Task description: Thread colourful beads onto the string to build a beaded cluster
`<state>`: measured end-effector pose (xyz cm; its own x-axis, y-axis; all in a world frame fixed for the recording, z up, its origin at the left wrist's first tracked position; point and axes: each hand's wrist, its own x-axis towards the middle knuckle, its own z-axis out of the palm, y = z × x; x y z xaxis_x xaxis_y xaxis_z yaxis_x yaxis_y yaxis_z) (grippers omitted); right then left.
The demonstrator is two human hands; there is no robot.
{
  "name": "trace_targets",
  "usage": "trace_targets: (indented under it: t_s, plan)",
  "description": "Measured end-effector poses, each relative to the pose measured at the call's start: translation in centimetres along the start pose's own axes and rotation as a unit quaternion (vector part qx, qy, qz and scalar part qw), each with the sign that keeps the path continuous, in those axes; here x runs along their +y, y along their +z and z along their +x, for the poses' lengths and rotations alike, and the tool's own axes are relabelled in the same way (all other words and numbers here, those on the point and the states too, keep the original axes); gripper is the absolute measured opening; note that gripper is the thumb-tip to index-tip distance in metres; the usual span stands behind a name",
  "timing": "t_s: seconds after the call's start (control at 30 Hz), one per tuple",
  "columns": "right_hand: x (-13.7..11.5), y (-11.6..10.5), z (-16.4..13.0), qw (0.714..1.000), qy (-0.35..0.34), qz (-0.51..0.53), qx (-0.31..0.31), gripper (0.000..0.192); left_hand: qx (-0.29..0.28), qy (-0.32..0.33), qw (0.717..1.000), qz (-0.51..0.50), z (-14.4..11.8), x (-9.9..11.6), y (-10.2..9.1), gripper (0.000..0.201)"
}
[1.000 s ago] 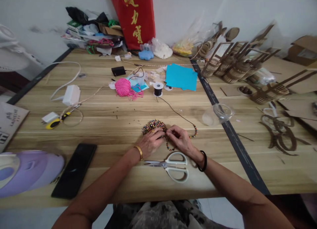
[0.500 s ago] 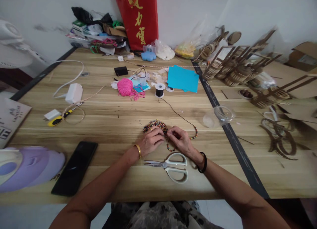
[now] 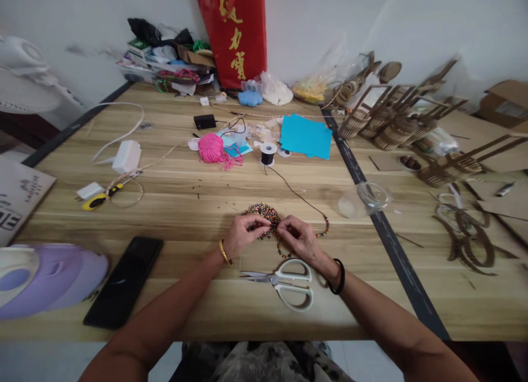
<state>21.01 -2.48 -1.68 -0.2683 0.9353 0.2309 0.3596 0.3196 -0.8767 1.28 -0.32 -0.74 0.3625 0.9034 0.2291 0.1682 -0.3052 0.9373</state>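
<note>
I take the scissors as my landmark; they lie flat on the wooden table with white handles and blades pointing left. Just beyond them I see the left hand and the right hand close together, fingertips nearly meeting. Both are pinched at the near edge of a round beaded mat of many-coloured beads, which sits flat on the table directly behind the scissors. I cannot tell exactly which bead or strand each pinch has, but the left fingers close on the mat's rim and the right fingers close on the beaded cord where it meets the mat. That cord loops out to the right of the scissors, then runs as bare black thread far back to a small black spool.

Left of the scissors, near the table's front edge, lies a black phone, and further left a lilac plastic object overhanging the corner. Bare wood lies between the phone and the scissors, and more between the mat and the spool. Right of the scissors, a dark seam runs diagonally; a clear plastic cup lies on its side against it. Behind the spool sit a pink yarn ball and blue paper.
</note>
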Motion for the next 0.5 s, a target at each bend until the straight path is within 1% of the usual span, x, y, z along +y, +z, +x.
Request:
trace_targets:
  t_s: [0.17,0.5]
  plan:
    - [-0.30,-0.06,-0.12,0.999,-0.029,-0.013,-0.017,0.017,-0.013,0.009,1.000,-0.008,0.01,-0.30,-0.15,0.015]
    - [-0.40,-0.05,-0.27,0.999,-0.031,-0.007,-0.029,0.017,-0.039,-0.008,0.999,-0.021,-0.02,-0.03,-0.06,0.014]
